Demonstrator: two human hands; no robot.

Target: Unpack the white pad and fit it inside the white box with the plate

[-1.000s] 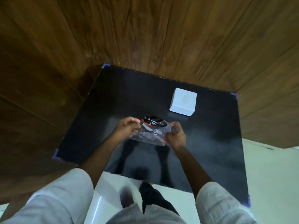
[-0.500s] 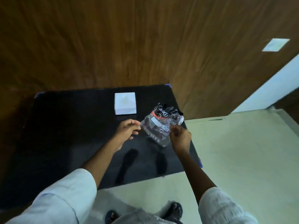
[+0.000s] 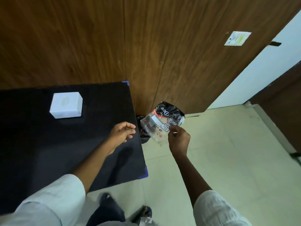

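A closed white box sits on the black table at the back left. My right hand pinches a clear plastic wrapper with a black printed top, held in the air past the table's right edge, above a dark bin on the floor. My left hand hovers over the table's right edge with loosely curled fingers and nothing in it. No white pad or plate is visible.
Wood-panelled wall runs behind the table. Pale tiled floor lies to the right. A wooden door with a paper notice stands behind the bin. My feet show at the bottom.
My view swung right. My left hand let go of the wrapper, and my right hand carried it off the table to a spot over the bin.
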